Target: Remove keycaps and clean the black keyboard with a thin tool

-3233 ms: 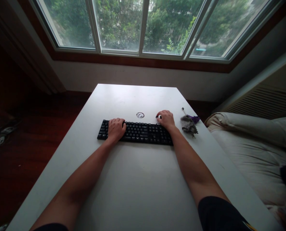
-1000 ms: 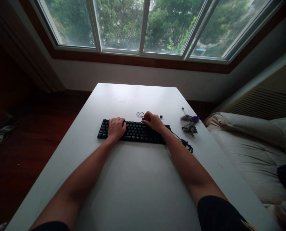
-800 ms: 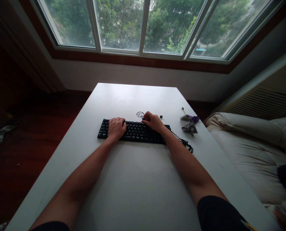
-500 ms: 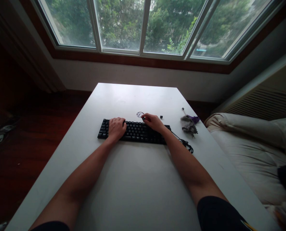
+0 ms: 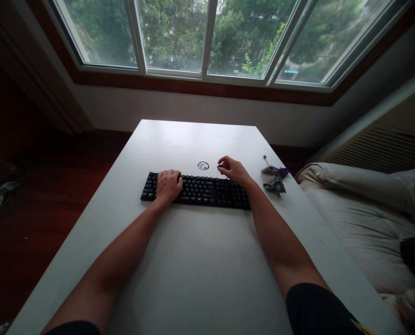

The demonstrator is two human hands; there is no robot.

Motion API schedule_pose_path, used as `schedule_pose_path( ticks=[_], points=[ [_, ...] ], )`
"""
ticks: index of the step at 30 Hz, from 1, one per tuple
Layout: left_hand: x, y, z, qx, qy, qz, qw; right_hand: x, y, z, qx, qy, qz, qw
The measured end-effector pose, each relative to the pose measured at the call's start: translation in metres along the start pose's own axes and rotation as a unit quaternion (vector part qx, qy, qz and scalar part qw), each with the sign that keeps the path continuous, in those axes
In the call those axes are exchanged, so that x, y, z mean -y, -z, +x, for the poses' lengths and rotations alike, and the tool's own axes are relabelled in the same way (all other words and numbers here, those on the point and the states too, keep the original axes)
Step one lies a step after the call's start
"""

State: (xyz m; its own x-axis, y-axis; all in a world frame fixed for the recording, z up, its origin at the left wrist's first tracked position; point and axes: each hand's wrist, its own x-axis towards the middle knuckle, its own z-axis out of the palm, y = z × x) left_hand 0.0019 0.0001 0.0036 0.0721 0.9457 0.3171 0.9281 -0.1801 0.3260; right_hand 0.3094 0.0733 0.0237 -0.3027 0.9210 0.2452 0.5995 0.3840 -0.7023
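A black keyboard [image 5: 204, 190] lies across the white table. Over its left end is my left hand [image 5: 169, 185], its fingers bent toward the far edge, gripping the keyboard. Just beyond the keyboard's right half, my right hand [image 5: 232, 170] is raised with thumb and forefinger curved around a small dark piece [image 5: 219, 166], which looks like a keycap. A small round thing [image 5: 203, 165] with a dark rim and pale middle lies behind the keyboard, left of my right hand. My right forearm hides the keyboard's cable.
On the table's right side lie a crumpled grey cloth [image 5: 273, 180], a purple piece [image 5: 280, 171] and a thin pale stick [image 5: 265, 160] with a dark tip. A beige padded seat [image 5: 350, 223] stands right of the table [image 5: 197, 260]. Beyond the far edge are a wall and window.
My right hand has moved right, away from the round thing. The small black keycap seen on the table there before is no longer separately visible. My left hand stays on the keyboard.
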Motion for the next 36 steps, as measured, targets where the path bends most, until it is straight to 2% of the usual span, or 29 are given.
schedule_pose_path(
  ticks=[5,10,12,17,27,33,36],
  points=[
    [0.002,-0.002,0.001,-0.006,-0.005,0.009,1.000,-0.007,0.012,0.001,0.043,-0.031,-0.020,0.998],
    [0.003,-0.004,0.001,-0.011,-0.007,0.008,1.000,-0.009,0.020,-0.002,0.185,-0.041,-0.056,0.980],
    [0.003,-0.003,0.001,-0.011,-0.007,0.007,1.000,-0.009,0.023,-0.003,0.217,-0.052,-0.066,0.972],
    [0.002,-0.003,0.000,-0.006,-0.003,0.002,1.000,-0.006,0.024,-0.004,0.229,-0.066,-0.070,0.969],
    [0.003,-0.005,0.001,-0.009,-0.005,-0.004,1.000,-0.003,0.020,-0.003,0.234,-0.046,-0.106,0.965],
    [0.002,-0.003,0.001,-0.009,-0.004,-0.004,1.000,-0.008,0.018,-0.003,0.246,-0.054,-0.068,0.965],
    [0.002,-0.003,0.001,-0.007,-0.004,-0.007,1.000,-0.014,0.017,-0.003,0.229,-0.063,-0.050,0.970]
  ],
)
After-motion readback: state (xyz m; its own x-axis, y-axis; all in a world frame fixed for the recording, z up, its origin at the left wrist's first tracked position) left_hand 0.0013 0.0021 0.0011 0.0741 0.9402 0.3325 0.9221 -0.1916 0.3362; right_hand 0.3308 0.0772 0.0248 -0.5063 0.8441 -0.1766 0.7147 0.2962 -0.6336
